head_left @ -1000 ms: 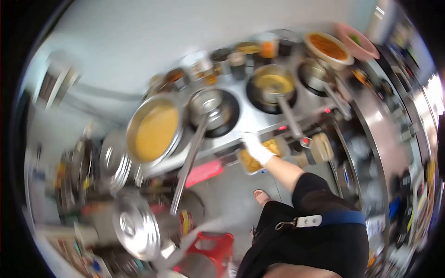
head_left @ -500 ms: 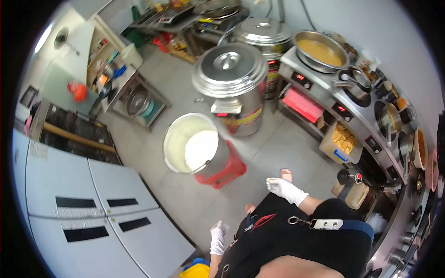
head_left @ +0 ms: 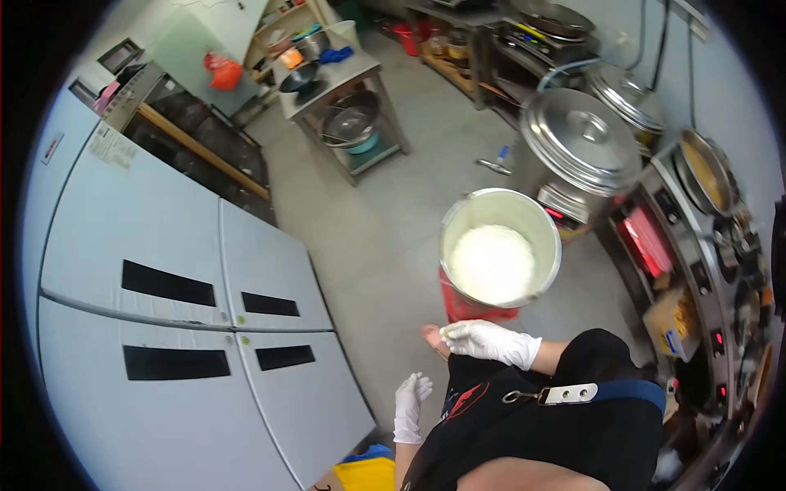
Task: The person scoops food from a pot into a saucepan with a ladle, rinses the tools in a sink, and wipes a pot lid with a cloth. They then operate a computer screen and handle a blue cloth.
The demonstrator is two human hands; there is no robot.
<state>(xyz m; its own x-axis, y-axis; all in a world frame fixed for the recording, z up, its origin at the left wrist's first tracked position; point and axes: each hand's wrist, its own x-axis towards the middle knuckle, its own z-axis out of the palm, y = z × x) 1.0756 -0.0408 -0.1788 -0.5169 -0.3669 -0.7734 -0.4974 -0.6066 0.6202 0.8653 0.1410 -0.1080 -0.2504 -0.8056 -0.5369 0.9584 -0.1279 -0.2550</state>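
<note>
My right hand (head_left: pixel 491 342), in a white glove, is near the front of a tall metal bucket (head_left: pixel 547 233), apart from it. Its fingers are bent together, with a small yellowish spot at the tips that I cannot make out. My left hand (head_left: pixel 413 403), also gloved in white, hangs lower and further left, its fingers loosely bent and apart, with nothing in them. Inside the bucket lies a white mass (head_left: pixel 493 263), too bright to identify. Under the bucket is a red plastic stand (head_left: pixel 483 313).
A large lidded steel pot (head_left: pixel 580 139) stands just behind the bucket. On the left is a fridge (head_left: pixel 155 204) with several doors. A steel table (head_left: pixel 360 74) holds bowls at the back. Along the right runs a cooking counter (head_left: pixel 671 176). A yellow bin (head_left: pixel 364 473) is at the bottom.
My view has swung left, so the bucket and pots appear further right and the fridge fills more of it. The bucket is now closer to my right hand. Both hands remain low near my body.
</note>
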